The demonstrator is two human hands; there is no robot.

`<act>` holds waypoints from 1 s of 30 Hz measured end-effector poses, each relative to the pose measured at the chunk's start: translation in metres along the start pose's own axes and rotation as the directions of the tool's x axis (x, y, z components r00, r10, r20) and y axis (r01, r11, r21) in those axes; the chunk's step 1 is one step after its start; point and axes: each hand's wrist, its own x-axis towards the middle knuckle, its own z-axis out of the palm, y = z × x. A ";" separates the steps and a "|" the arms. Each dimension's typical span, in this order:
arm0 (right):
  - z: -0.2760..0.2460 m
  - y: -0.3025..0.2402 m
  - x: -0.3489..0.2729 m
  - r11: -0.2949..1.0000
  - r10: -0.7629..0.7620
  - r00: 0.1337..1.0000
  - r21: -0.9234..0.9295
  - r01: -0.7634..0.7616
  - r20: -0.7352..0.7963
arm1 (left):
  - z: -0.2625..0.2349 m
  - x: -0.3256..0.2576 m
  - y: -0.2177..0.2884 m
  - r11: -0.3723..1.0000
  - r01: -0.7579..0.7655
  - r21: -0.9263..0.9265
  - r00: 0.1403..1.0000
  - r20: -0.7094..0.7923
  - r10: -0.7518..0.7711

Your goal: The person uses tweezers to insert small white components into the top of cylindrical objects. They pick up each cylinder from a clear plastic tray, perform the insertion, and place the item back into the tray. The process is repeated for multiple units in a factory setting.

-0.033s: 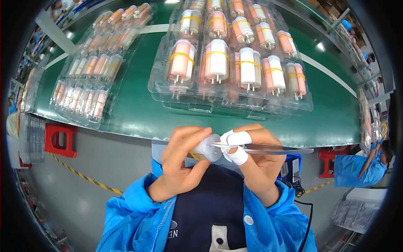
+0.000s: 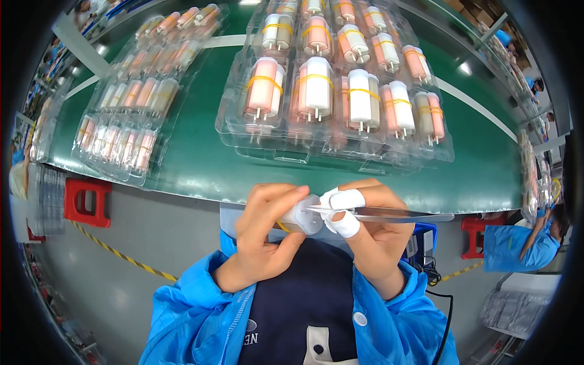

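Close to the person's chest, near the green conveyor belt (image 2: 201,170), the left hand (image 2: 267,234) curls its fingers and thumb around a small white cylinder (image 2: 302,215). Just right of it, the right hand (image 2: 371,228), with white tape on two fingertips (image 2: 348,199), pinches slim metal tweezers (image 2: 389,213) whose tips touch the cylinder's end. Farther off, clear plastic trays (image 2: 340,140) of pink and white cylinders bound in yellow bands lie on the belt.
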 end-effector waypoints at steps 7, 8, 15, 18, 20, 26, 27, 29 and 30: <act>0.003 0.004 0.000 0.998 0.028 1.000 0.048 -0.028 0.000 | 0.002 0.000 -0.002 1.000 -0.017 -0.004 1.000 -0.020 0.017; 0.004 0.004 0.000 0.997 0.036 0.999 0.064 -0.035 -0.011 | 0.002 0.000 -0.002 1.000 -0.018 -0.002 1.000 -0.021 0.018; 0.004 0.009 0.001 0.989 0.051 0.999 0.137 -0.048 -0.011 | 0.001 -0.001 -0.004 1.000 -0.015 0.021 1.000 -0.018 0.015; 0.005 0.009 0.001 0.988 0.040 0.999 0.153 -0.037 -0.013 | 0.001 -0.001 -0.003 1.000 -0.016 0.027 1.000 -0.013 0.016; 0.004 0.010 0.001 0.990 0.040 0.999 0.133 -0.039 -0.010 | 0.001 -0.001 -0.003 1.000 -0.006 0.030 1.000 -0.013 0.007; 0.001 0.008 0.005 0.999 0.011 0.998 -0.041 -0.008 0.060 | 0.000 0.004 0.000 0.984 -0.040 0.172 0.999 0.014 0.039; -0.001 0.007 0.009 0.996 -0.001 0.995 -0.086 0.009 0.096 | 0.000 0.005 0.001 0.978 -0.062 0.198 0.998 0.021 0.059; -0.006 0.005 0.012 0.992 0.023 0.989 -0.125 -0.004 0.148 | -0.001 0.006 0.001 0.965 -0.105 0.239 0.994 0.044 0.098; -0.009 0.005 0.014 0.989 0.036 0.984 -0.144 -0.010 0.173 | -0.001 0.006 0.000 0.959 -0.128 0.252 0.991 0.057 0.117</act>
